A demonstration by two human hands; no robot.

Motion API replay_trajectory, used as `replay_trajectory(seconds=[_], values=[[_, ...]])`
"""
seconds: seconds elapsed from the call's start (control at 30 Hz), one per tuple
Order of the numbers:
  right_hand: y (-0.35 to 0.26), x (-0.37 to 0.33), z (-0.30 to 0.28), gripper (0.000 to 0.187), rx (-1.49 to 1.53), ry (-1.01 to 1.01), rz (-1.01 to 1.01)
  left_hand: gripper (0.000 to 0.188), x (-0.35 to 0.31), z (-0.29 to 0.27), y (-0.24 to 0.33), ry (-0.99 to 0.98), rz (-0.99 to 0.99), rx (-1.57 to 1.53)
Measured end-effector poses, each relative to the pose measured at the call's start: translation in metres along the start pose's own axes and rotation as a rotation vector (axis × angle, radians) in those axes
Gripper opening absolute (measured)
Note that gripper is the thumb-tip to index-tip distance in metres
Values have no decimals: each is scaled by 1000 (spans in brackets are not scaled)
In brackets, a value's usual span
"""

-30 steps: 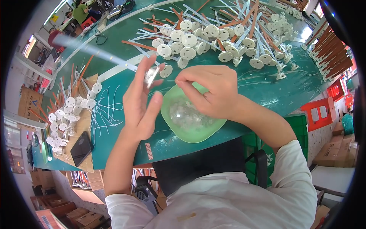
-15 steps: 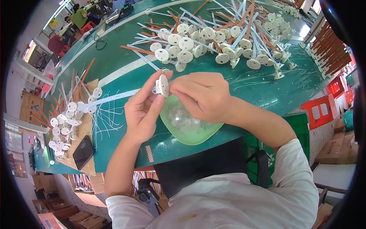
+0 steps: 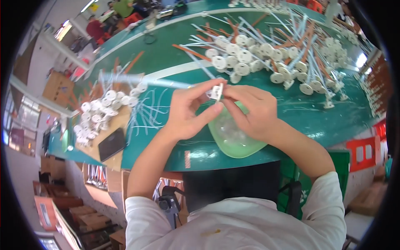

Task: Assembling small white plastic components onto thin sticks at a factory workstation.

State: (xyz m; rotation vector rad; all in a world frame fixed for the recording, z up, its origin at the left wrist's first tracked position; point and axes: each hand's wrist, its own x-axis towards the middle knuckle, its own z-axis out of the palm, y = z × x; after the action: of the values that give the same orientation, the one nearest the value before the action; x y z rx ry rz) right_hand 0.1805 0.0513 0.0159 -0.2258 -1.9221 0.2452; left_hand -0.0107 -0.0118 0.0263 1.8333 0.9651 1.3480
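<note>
Centrally, a green worktable (image 3: 308, 121) is spanning the frame. Across its upper right, a large pile of disc-ended strips (image 3: 243, 56) is lying, white discs mostly facing the lower edge. At left, a smaller cluster of white discs (image 3: 110, 96) is resting around the upper part of a cardboard sheet (image 3: 115, 161). Right of centre, a light green bowl (image 3: 238, 153) is holding clear material, too blurred to identify. Above and left of it, the left hand (image 3: 189, 109) is clamping a white disc fitting between thumb and forefinger; the right hand (image 3: 255, 107) is bringing its fingertips to the fitting's right side, their grip being impossible to tell. From the fitting, a blurred pale strip (image 3: 156, 81) is extending leftward. At lower left, a black smartphone (image 3: 112, 144) is lying on the cardboard.
</note>
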Motion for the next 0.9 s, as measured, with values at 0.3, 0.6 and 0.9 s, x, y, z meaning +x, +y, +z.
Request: replay_trajectory(seconds=[0.3,0.6,0.9], values=[[13,0,-7,19,-71,-102,32,24,5,-166,41,356,-251,1276],[6,5,-6,16,18,-45,-76,32,-38,-262,63,229,-957,1596],[11,1,-5,16,2,-81,-72,46,27,-53,-1,119,-152,1160]])
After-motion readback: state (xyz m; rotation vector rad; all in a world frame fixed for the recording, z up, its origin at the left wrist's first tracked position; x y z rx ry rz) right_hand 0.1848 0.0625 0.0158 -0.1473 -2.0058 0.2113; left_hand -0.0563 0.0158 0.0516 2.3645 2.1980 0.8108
